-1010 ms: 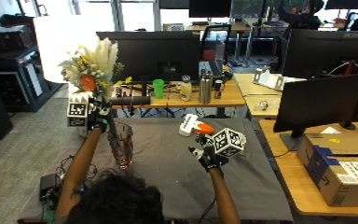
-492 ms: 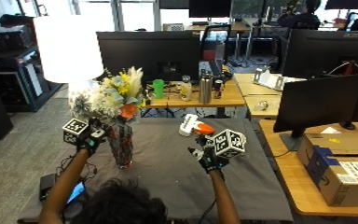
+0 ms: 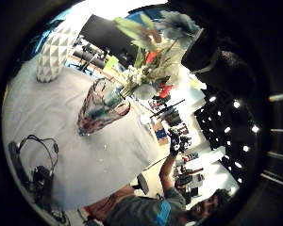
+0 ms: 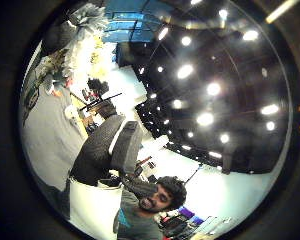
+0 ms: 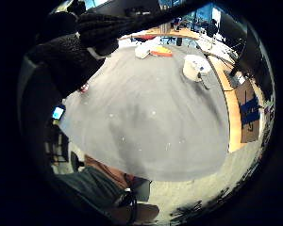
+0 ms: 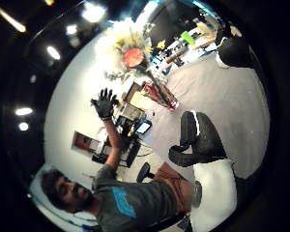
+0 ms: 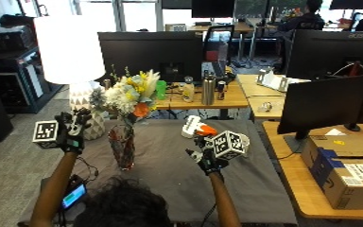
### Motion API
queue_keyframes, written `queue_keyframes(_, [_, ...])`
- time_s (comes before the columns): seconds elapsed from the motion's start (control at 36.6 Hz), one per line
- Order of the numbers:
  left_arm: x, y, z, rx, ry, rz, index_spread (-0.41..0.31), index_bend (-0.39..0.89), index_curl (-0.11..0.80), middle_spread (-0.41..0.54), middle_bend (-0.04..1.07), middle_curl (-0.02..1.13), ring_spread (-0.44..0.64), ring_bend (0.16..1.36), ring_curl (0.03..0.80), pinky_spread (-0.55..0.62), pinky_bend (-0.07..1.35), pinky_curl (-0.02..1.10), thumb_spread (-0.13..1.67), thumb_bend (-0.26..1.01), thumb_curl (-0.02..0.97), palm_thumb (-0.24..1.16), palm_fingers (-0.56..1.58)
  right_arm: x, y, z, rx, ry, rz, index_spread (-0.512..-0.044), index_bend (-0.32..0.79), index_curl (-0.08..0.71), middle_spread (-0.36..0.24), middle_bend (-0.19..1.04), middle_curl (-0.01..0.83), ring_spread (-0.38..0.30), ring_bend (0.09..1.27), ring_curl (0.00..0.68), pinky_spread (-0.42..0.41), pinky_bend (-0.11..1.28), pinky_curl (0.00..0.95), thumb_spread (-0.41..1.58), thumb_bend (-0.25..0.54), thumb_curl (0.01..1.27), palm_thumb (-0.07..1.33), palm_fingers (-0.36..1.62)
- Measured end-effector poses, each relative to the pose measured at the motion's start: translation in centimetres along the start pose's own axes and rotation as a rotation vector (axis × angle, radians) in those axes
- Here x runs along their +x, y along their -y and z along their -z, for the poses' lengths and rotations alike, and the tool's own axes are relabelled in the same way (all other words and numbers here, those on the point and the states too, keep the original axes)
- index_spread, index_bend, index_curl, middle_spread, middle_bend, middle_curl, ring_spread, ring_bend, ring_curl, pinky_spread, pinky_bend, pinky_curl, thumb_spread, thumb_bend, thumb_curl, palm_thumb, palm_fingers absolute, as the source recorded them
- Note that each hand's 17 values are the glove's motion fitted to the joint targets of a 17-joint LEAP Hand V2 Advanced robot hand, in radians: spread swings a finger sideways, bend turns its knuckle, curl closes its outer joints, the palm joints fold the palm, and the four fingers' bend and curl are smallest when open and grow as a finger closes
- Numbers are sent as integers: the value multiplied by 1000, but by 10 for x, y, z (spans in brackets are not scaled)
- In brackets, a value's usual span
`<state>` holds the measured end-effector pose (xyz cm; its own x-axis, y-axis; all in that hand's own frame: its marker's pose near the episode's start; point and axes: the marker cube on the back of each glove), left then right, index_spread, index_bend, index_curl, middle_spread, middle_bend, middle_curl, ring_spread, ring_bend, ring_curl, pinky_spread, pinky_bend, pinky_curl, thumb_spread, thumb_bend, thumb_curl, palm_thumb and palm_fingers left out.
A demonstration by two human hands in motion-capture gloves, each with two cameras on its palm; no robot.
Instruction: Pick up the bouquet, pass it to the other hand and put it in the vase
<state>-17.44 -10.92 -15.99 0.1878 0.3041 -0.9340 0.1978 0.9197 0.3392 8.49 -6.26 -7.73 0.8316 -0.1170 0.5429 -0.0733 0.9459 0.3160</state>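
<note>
The left hand [image 7: 70, 131] is raised beside the lamp [image 7: 74, 61], clear of everything; in the right thumb side palm view its fingers [image 6: 105, 103] are spread and hold nothing. Just right of it the vase [image 7: 123, 147] stands upright on the grey table [image 7: 169, 175], and the bouquet [image 7: 128, 96] sits in it, stems down in the glass, blooms above the rim. The left little finger side palm view shows the same: bouquet [image 3: 153, 61] in vase [image 3: 98, 107], nothing touching them. Further right, the right hand [image 7: 208, 158] hovers above the table with fingers curled, holding nothing. A white-and-orange object [image 7: 195, 127] lies on the table behind it.
</note>
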Motion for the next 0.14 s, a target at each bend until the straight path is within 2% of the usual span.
queue_keyframes(0.05, [9, -4, -2, 16, -48, 26, -46, 153, 388, 4, 209, 427, 69, 566, 343, 265, 337, 376, 1055, -25, 245, 193, 594, 0, 1, -1, 2, -1, 6, -284, 159, 382, -21, 178, 404, 76, 213, 364, 318, 278, 362, 1070, -21, 517, 851, 785])
queue_keyframes(0.14, [13, -5, -2, 29, -55, 12, -60, 149, 385, -10, 192, 422, 64, 546, 339, 251, 334, 379, 1041, -24, 249, 197, 600, 0, 1, -2, 2, -2, 10, -285, 160, 382, -21, 179, 402, 78, 205, 363, 319, 277, 364, 1071, -20, 514, 850, 784])
